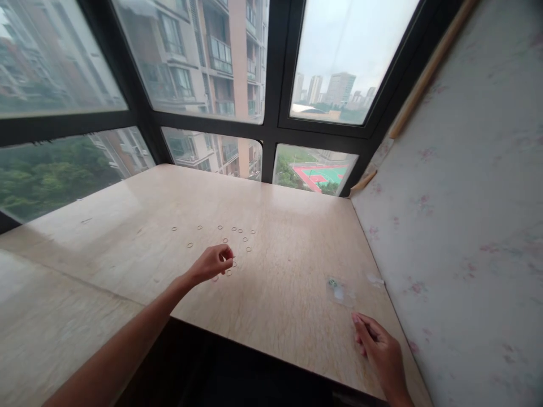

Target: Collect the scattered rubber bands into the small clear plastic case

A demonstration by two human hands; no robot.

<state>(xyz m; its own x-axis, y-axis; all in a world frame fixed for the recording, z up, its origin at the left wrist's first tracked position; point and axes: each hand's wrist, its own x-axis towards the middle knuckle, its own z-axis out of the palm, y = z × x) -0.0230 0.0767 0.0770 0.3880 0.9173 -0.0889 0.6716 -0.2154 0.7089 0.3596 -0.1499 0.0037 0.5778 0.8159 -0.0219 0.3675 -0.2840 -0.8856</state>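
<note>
Several small thin rings lie scattered on the beige marbled tabletop (pixel 280 305), among them a ring (pixel 249 249) to the right and a ring (pixel 189 245) to the left. My left hand (pixel 212 263) is over the near part of this group, thumb and index finger pinched together; what the fingertips hold is too small to make out. Just beside it are a ring (pixel 229 273) and a pinkish ring (pixel 215 278), partly behind the hand. My right hand (pixel 379 346) hovers by the table's front right, fingers curled and thumb pressed against them. Anything inside that grip is hidden.
A clear plastic bag (pixel 338 292) with small green bits and a white patch lies ahead of my right hand. Another clear scrap (pixel 375 279) sits by the floral wall (pixel 462 249). Dark-framed windows (pixel 271 130) border the far side. The table's front edge drops off near me.
</note>
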